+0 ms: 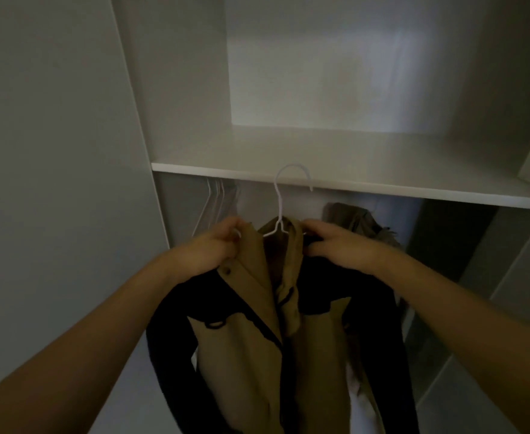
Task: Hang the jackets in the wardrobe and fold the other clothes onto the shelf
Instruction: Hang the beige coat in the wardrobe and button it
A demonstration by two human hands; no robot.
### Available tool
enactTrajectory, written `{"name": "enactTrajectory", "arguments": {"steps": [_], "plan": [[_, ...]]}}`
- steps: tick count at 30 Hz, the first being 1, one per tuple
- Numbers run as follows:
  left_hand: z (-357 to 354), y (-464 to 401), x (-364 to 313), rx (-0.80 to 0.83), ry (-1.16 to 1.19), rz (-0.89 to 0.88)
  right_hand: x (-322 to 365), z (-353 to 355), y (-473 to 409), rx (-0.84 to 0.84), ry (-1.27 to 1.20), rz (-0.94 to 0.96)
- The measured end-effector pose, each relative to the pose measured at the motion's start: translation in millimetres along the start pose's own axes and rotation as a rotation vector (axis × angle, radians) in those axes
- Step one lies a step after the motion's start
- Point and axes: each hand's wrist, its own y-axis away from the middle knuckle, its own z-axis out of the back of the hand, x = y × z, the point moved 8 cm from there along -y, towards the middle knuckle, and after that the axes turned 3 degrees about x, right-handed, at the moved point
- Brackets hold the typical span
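Jacket [257,355] in tan with black sleeves and black trim hangs on a white wire hanger [278,211], held up before the wardrobe shelf [382,189]. My left hand [216,245] pinches its left shoulder; my right hand [335,242] grips the right shoulder, fingers curled over dark cloth.

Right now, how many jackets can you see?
2. The tan and black jacket is on the white hanger, gripped by the left hand and right hand. A grey-brown jacket hangs behind. More may be hidden.
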Motion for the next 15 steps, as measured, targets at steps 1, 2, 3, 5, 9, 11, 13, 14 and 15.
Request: {"name": "enactTrajectory", "arguments": {"steps": [1, 2, 3, 5, 9, 11, 13, 14, 15], "plan": [[0.2, -0.1, 10.4, -0.002, -0.022, 0.016, -4.5, -5.9, -8.2, -0.007, 0.081, 0.031], [-0.4, 0.2, 20.8, -0.002, -0.026, 0.038, -8.2, -11.0, -16.2, -0.026, 0.130, 0.068], [0.3, 1.1, 30.5, -0.015, -0.032, 0.060, -10.2, -16.2, -24.3, -0.045, 0.176, 0.108], [4.5, -2.8, 41.4, -0.104, -0.054, 0.071, -12.6, -23.1, -40.8, -0.079, 0.286, 0.158], [16.1, -29.6, 65.8, -0.294, -0.091, 0.116, -22.5, -27.0, -79.3, -0.122, 0.520, 0.153], [17.5, -47.2, 80.0, -0.328, -0.137, 0.110, -38.5, -30.5, -101.6, -0.113, 0.596, 0.118], [14.4, -66.5, 94.6, -0.354, -0.213, 0.084, -60.5, -31.6, -124.6, -0.104, 0.646, 0.084], [12.0, -75.0, 99.8, -0.375, -0.234, 0.071, -72.0, -30.6, -134.7, -0.101, 0.657, 0.067], [9.6, -85.1, 103.7, -0.392, -0.242, 0.052, -83.9, -28.5, -143.2, -0.108, 0.657, 0.058]]}}
